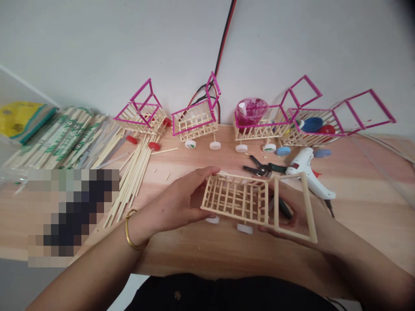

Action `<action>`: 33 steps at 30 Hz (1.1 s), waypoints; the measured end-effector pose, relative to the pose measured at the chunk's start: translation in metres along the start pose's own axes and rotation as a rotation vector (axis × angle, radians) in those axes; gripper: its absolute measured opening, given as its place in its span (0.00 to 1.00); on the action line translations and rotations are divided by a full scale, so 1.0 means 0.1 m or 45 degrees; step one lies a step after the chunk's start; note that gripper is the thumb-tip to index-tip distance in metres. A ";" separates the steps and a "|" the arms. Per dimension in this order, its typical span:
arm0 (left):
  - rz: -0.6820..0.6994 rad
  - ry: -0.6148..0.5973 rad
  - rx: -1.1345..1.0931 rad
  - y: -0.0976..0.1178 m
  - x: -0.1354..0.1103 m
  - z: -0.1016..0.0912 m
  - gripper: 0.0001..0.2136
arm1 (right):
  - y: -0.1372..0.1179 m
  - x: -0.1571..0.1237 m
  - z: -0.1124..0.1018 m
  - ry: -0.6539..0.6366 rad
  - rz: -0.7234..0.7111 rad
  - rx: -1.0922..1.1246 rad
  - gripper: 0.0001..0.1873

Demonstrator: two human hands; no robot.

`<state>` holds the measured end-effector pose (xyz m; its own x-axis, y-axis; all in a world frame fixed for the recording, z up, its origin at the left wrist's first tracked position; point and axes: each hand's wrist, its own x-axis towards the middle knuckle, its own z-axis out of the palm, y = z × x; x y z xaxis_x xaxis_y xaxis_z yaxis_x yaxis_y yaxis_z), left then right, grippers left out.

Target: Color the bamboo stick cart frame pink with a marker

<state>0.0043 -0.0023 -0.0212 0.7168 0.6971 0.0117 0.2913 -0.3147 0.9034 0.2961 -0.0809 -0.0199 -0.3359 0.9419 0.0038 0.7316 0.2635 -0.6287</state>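
Between my two hands is an unpainted toy cart built from thin wooden sticks, with white bottle-cap wheels under it and a handle frame slanting to the right. My left hand grips its left end, thumb at the near edge and fingers at the far edge. Around the right end, below the handle frame, my right hand holds the cart; its fingers are partly hidden by the sticks. Just beyond the cart lie dark-handled pliers and a white glue gun.
Along the wall stand several stick carts with magenta-painted rims, including a red-wheeled cart. A cup with magenta paint rests at one cart. Loose wooden sticks and wrapped stick packs lie at left. A blurred-out patch covers the table's left front.
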 end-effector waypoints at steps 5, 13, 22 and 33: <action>-0.017 -0.011 0.005 0.01 0.00 0.00 0.40 | -0.02 0.01 -0.01 -0.023 0.027 0.006 0.42; -0.032 0.009 -0.095 0.00 -0.01 -0.01 0.47 | 0.02 0.00 0.00 0.109 0.000 -0.026 0.45; -0.016 -0.012 -0.208 -0.01 0.01 -0.03 0.57 | 0.08 0.05 -0.13 0.113 -0.066 -0.020 0.42; 0.122 -0.078 -0.383 -0.21 0.08 0.01 0.63 | 0.26 0.08 -0.22 0.282 -0.099 0.338 0.51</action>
<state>0.0046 0.0097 -0.0406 0.7713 0.6308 0.0852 0.0267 -0.1658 0.9858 0.3254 -0.0624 -0.0189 -0.2261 0.9512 0.2099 0.5193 0.3000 -0.8002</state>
